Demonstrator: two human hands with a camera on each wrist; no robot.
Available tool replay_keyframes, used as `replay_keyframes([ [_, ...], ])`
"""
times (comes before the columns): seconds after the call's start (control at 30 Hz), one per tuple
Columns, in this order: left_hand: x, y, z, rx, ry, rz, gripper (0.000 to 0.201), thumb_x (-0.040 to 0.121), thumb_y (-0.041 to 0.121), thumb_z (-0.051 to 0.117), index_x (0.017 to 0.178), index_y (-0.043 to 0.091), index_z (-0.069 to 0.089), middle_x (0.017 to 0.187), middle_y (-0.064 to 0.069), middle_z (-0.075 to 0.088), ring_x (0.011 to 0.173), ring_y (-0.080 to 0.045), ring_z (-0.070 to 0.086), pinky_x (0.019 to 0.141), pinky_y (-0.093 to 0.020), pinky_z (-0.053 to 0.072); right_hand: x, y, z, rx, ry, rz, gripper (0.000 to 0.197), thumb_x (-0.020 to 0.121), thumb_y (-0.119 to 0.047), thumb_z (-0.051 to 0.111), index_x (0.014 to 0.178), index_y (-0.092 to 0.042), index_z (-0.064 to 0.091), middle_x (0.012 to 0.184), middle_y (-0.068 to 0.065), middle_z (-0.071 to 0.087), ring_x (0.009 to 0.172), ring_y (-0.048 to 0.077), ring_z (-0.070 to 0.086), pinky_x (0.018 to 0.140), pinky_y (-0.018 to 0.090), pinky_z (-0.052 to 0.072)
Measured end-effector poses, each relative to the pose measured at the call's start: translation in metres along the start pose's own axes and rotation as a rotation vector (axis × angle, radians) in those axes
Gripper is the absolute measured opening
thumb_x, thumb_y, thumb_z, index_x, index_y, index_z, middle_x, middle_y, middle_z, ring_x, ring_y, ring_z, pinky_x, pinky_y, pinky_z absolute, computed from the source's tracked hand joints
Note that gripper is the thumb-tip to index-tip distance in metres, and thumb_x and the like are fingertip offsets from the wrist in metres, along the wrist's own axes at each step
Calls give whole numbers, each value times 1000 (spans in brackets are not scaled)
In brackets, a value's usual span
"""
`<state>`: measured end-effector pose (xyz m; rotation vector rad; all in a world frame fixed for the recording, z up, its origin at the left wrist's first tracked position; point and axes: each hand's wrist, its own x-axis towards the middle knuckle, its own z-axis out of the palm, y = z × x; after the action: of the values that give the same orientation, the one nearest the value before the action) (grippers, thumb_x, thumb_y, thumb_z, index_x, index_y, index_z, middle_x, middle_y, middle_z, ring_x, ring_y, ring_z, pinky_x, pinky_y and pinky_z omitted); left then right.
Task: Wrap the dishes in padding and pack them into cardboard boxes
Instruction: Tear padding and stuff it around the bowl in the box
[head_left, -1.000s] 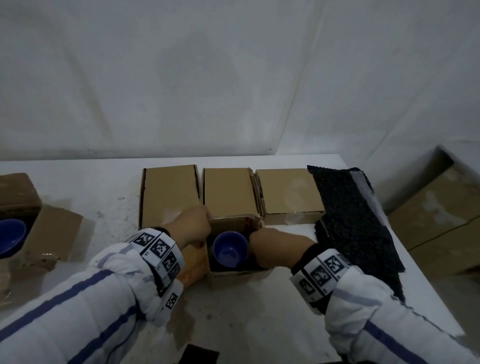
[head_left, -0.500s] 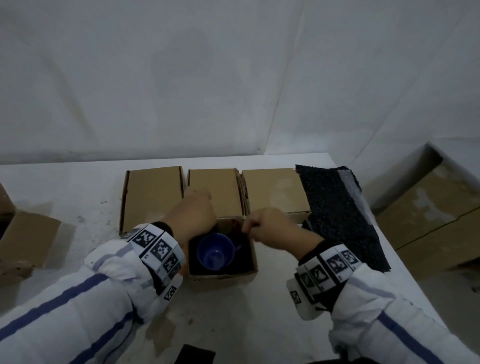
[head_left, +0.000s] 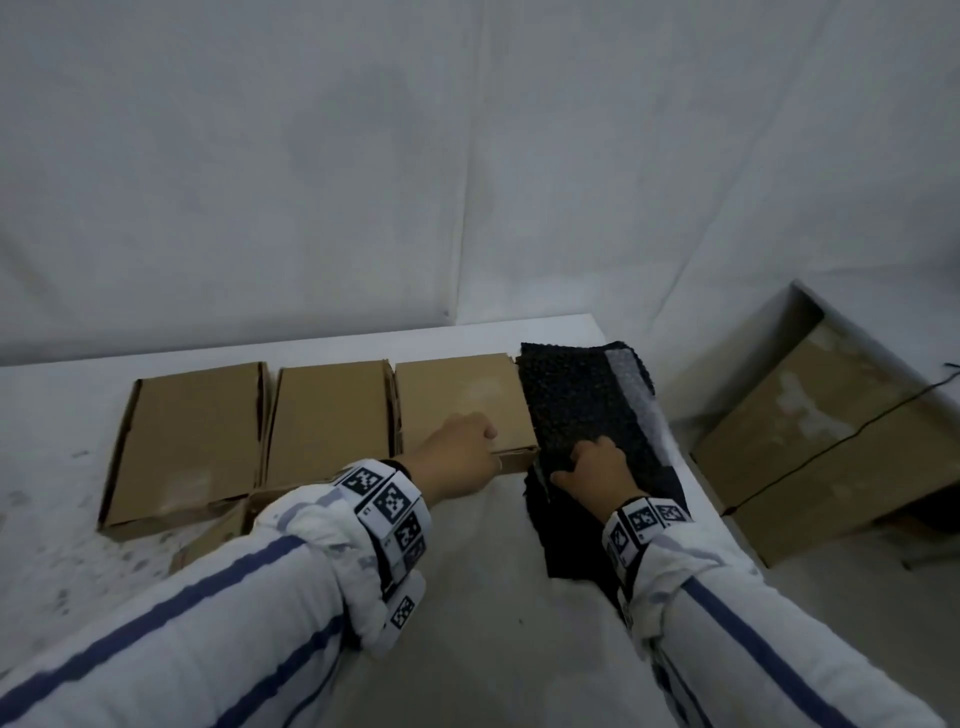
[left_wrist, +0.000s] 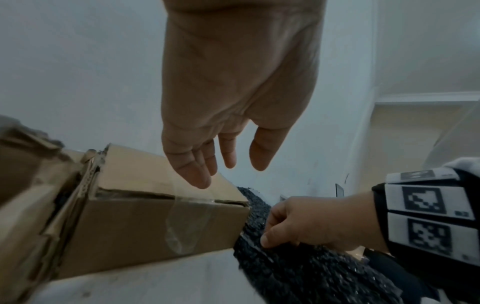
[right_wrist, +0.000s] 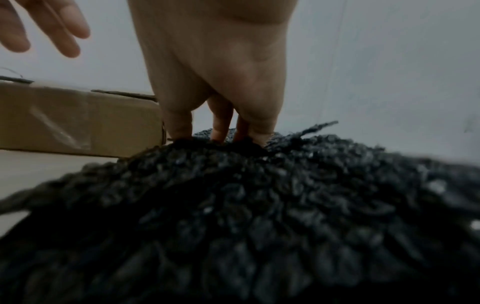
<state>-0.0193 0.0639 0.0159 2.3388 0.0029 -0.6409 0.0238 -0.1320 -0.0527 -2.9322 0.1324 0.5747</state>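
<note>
Three closed cardboard boxes (head_left: 457, 405) line the desk (head_left: 467, 597); black padding (head_left: 582, 410) lies just right of them. The right hand (head_left: 597, 467) pinches its near edge; the left hand (head_left: 457, 452) hovers slack-fingered, holding nothing. Best peel one sheet, steadying the stack

Three closed brown cardboard boxes (head_left: 332, 415) sit side by side in a row on the white counter (head_left: 467, 597). Just right of them, touching the rightmost box (head_left: 457, 400), lies a stack of black bubble padding (head_left: 576, 405), flat.
</note>
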Motion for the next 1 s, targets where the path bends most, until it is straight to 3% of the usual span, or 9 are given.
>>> replay_keyframes([
  [0.17,6,3,4,19,-2,-10,43,95,23,54,135,15,41,144,-9,33,117,-25,48,90,-30,43,14,6,10,29,84,-70,22,94,-19,49,93,-1,62,109,17,56,104,32,54,87,31,43],
  [0.27,3,7,1,-16,3,-7,43,93,22,56,134,16,42,139,-8,38,112,-23,49,86,-29,43,9,6,-5,122,74,-15,29,92,-12,49,65,-4,53,72,7,50,79,25,56,71,27,41],
  [0.43,-13,16,-6,-164,64,64,74,87,22,65,147,19,22,147,-6,34,112,-17,50,86,-24,41,-23,-22,-53,553,292,-239,38,80,-18,57,50,-18,34,62,3,39,63,22,44,57,31,33],
  [0.53,-28,16,-17,-330,111,94,83,83,22,72,147,22,20,139,-1,42,114,-17,52,85,-24,45,-54,-58,-78,844,60,-462,33,78,-3,59,52,-17,45,57,0,43,59,14,43,57,28,34],
  [0.6,-35,8,-27,-577,57,155,48,85,15,69,127,19,47,118,1,58,101,-19,59,82,-26,50,-71,-83,-87,1051,-101,-536,20,71,-8,60,56,-16,50,54,-5,48,55,7,45,54,22,37],
  [0.73,-61,-22,-52,-897,63,148,22,90,-2,55,107,12,60,105,-14,66,101,-28,63,91,-38,50,-81,-124,-87,867,4,-657,20,78,-13,67,66,-23,54,78,-2,51,66,6,46,62,20,37],
  [0.8,-71,-36,-63,-945,219,128,23,89,-8,53,106,7,54,97,-16,61,91,-28,61,84,-39,51,-91,-141,-86,740,-12,-635,17,82,-13,68,92,-19,56,94,0,50,77,4,50,66,19,43],
  [0.9,-92,-67,-80,-977,454,134,18,87,-5,56,88,13,52,91,-16,59,89,-29,59,86,-48,50,-108,-171,-73,801,-366,-674,52,85,-12,66,131,-21,42,115,5,59,99,24,63,84,40,53],
  [1.0,-110,-96,-83,-861,544,141,17,81,8,63,78,21,51,92,-16,60,89,-28,60,82,-47,51,-122,-204,-61,875,-352,-738,55,87,-1,60,133,-28,43,110,9,60,69,21,68,55,36,57],
])
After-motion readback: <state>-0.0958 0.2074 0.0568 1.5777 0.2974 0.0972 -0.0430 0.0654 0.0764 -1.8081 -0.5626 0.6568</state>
